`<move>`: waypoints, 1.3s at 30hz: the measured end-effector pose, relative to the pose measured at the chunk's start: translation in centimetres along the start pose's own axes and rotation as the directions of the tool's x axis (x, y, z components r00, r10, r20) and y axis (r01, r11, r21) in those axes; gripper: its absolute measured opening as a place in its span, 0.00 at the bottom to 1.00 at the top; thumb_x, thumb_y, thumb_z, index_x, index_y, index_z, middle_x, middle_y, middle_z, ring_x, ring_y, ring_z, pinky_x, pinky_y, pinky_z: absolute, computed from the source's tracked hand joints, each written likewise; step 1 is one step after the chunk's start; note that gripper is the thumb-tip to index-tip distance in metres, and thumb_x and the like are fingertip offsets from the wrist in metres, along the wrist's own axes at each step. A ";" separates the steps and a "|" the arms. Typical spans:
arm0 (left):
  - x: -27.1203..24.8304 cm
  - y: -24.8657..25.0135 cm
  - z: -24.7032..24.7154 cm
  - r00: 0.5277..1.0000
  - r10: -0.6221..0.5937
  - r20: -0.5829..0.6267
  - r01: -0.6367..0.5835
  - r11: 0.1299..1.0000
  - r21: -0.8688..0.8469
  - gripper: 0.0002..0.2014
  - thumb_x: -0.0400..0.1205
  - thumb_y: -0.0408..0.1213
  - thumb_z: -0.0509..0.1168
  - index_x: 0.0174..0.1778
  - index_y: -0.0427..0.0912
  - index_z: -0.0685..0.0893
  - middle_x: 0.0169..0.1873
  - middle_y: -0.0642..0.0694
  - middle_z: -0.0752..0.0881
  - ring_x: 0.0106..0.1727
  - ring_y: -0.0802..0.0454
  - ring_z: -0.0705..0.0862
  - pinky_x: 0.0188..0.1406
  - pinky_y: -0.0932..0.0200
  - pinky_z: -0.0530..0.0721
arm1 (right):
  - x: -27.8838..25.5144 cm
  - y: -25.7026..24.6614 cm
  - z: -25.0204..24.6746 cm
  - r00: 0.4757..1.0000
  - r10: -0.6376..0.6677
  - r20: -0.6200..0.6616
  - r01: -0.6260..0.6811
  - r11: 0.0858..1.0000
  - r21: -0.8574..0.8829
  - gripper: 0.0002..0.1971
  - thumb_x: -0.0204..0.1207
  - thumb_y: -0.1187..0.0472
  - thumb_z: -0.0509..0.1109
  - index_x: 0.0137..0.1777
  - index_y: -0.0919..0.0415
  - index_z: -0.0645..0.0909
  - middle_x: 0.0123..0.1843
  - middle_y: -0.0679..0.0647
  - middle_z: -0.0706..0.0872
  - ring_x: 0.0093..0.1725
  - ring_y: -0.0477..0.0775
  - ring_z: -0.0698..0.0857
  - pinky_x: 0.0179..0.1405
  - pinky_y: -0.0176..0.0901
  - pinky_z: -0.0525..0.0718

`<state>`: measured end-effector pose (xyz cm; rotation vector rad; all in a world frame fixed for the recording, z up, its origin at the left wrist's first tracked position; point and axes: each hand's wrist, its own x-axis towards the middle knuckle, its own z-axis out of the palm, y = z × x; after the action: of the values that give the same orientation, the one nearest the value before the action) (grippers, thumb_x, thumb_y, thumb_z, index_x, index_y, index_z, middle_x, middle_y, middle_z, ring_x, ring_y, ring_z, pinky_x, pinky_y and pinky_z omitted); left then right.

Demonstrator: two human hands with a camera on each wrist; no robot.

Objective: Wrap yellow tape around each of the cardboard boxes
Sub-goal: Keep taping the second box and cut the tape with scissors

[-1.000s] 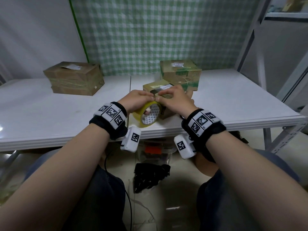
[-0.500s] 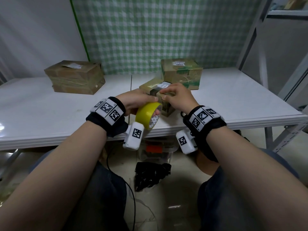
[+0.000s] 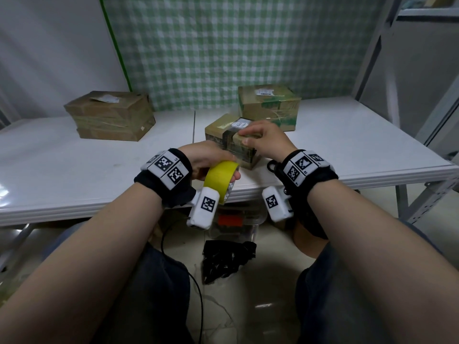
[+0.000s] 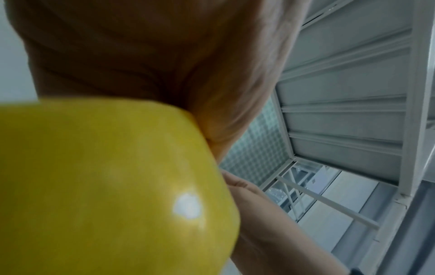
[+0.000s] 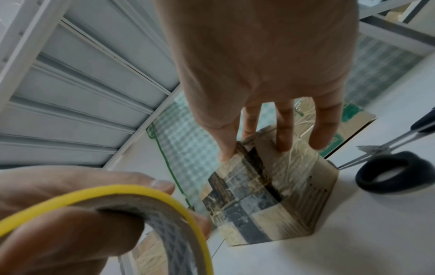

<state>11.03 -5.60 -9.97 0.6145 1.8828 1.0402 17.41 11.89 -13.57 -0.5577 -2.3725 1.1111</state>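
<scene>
A small cardboard box (image 3: 224, 135) with a dark band stands near the white table's front edge. My right hand (image 3: 244, 137) lies on its top right corner. In the right wrist view the fingers (image 5: 283, 143) lie fairly straight on the box (image 5: 270, 195) top and the thumb presses its upper edge. My left hand (image 3: 208, 157) grips the yellow tape roll (image 3: 219, 181) just in front of the box, at the table edge. The roll (image 4: 105, 186) fills the left wrist view, where my fingers are hidden. A pale strip seems to run from roll (image 5: 183, 215) to box.
A flat cardboard box (image 3: 109, 115) sits at the back left of the table (image 3: 74, 170), and a taller one (image 3: 269, 105) right behind the small box. Black-handled scissors (image 5: 388, 167) lie right of the small box. Metal shelving (image 3: 422, 70) stands on the right.
My left hand has drawn the roll back and down toward the table edge, turning its yellow face up. My right hand has shifted onto the box's top right corner.
</scene>
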 end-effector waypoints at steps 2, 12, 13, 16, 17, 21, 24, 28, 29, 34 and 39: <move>-0.1 -0.1 0.1 1.000 0.007 -0.002 -0.007 1.000 -0.014 0.13 0.91 0.38 0.60 0.49 0.33 0.83 0.31 0.42 0.92 0.28 0.52 0.89 0.36 0.57 0.90 | -0.1 -0.1 -0.2 1.000 -0.005 0.005 0.005 1.000 0.013 0.13 0.79 0.64 0.77 0.64 0.57 0.90 0.72 0.53 0.79 0.68 0.50 0.78 0.71 0.39 0.73; -0.6 -0.7 0.1 0.997 0.072 -0.036 -0.077 0.983 -0.166 0.13 0.91 0.40 0.63 0.63 0.35 0.83 0.41 0.42 0.94 0.35 0.49 0.93 0.33 0.56 0.92 | -0.8 -0.8 -1.3 0.997 0.080 -0.018 -0.076 0.985 0.155 0.14 0.85 0.60 0.70 0.68 0.54 0.86 0.57 0.44 0.85 0.49 0.39 0.83 0.34 0.21 0.77; -0.6 -0.7 0.1 0.996 0.076 -0.038 -0.081 0.982 -0.169 0.13 0.90 0.40 0.63 0.64 0.35 0.83 0.42 0.42 0.94 0.36 0.49 0.93 0.35 0.56 0.92 | -0.9 -0.8 -1.6 0.993 0.110 -0.053 -0.099 0.979 0.178 0.12 0.85 0.59 0.70 0.65 0.54 0.87 0.54 0.43 0.85 0.45 0.36 0.82 0.35 0.26 0.78; -0.7 -0.7 0.1 0.995 0.084 -0.045 -0.090 0.982 -0.167 0.13 0.90 0.40 0.63 0.64 0.35 0.83 0.42 0.42 0.94 0.36 0.50 0.93 0.40 0.54 0.93 | -1.1 0.4 -3.2 0.964 0.175 -0.201 -0.182 0.983 -0.016 0.07 0.81 0.57 0.71 0.50 0.56 0.90 0.45 0.48 0.90 0.42 0.45 0.84 0.44 0.41 0.79; -0.7 -0.8 0.1 0.995 0.086 -0.045 -0.092 0.980 -0.174 0.14 0.90 0.40 0.63 0.65 0.34 0.83 0.44 0.42 0.94 0.37 0.49 0.93 0.43 0.53 0.93 | -1.2 0.9 -3.7 0.952 0.207 -0.226 -0.242 0.960 -0.142 0.09 0.79 0.55 0.70 0.47 0.58 0.89 0.44 0.51 0.90 0.44 0.52 0.87 0.45 0.45 0.82; -0.6 -0.8 0.1 0.995 0.085 -0.045 -0.092 0.979 -0.181 0.17 0.90 0.40 0.64 0.69 0.32 0.82 0.46 0.40 0.94 0.38 0.48 0.93 0.46 0.51 0.92 | -1.7 2.7 -4.5 0.909 0.370 -0.194 -0.417 0.781 -0.466 0.21 0.72 0.38 0.71 0.46 0.57 0.80 0.50 0.56 0.85 0.57 0.67 0.85 0.51 0.51 0.84; -0.8 -0.7 0.2 0.995 0.084 -0.057 -0.092 0.980 -0.177 0.17 0.90 0.40 0.64 0.70 0.32 0.82 0.43 0.42 0.94 0.36 0.49 0.93 0.39 0.54 0.93 | -2.2 3.0 -4.0 0.888 0.442 -0.126 -0.425 0.684 -0.593 0.26 0.73 0.32 0.73 0.49 0.55 0.75 0.55 0.57 0.75 0.66 0.69 0.78 0.62 0.55 0.81; -0.9 -0.7 0.2 0.995 0.082 -0.053 -0.090 0.982 -0.168 0.18 0.90 0.41 0.63 0.71 0.32 0.81 0.46 0.41 0.94 0.38 0.48 0.93 0.40 0.53 0.93 | -2.5 3.0 -3.6 0.875 0.480 -0.065 -0.402 0.644 -0.651 0.22 0.72 0.40 0.77 0.47 0.58 0.77 0.50 0.57 0.81 0.61 0.67 0.79 0.53 0.52 0.80; -0.9 -0.7 0.2 0.995 0.083 -0.052 -0.091 0.981 -0.169 0.19 0.91 0.41 0.62 0.72 0.32 0.80 0.45 0.41 0.94 0.38 0.48 0.93 0.40 0.53 0.93 | -2.4 3.0 -3.7 0.869 0.491 -0.055 -0.405 0.644 -0.649 0.20 0.71 0.44 0.78 0.47 0.60 0.79 0.49 0.57 0.84 0.58 0.66 0.81 0.50 0.50 0.81; -1.1 -0.7 0.3 0.994 0.092 -0.061 -0.101 0.981 -0.165 0.20 0.91 0.42 0.62 0.74 0.32 0.78 0.50 0.39 0.94 0.41 0.47 0.93 0.57 0.46 0.89 | -3.7 2.4 -5.2 0.868 0.492 -0.067 -0.413 0.640 -0.648 0.18 0.67 0.49 0.82 0.41 0.61 0.81 0.39 0.55 0.86 0.38 0.56 0.84 0.34 0.42 0.79; -1.1 -0.6 0.3 0.994 0.091 -0.065 -0.101 0.980 -0.170 0.21 0.90 0.41 0.63 0.74 0.30 0.78 0.50 0.38 0.93 0.39 0.46 0.92 0.51 0.47 0.91 | -5.0 2.2 -7.6 0.836 0.544 -0.075 -0.520 0.740 -0.427 0.16 0.60 0.51 0.81 0.34 0.63 0.83 0.34 0.57 0.91 0.35 0.60 0.88 0.36 0.43 0.82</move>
<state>11.80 -6.59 -10.10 0.5837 1.8016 1.2812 26.13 15.09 -12.12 -1.4624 -2.5925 0.7925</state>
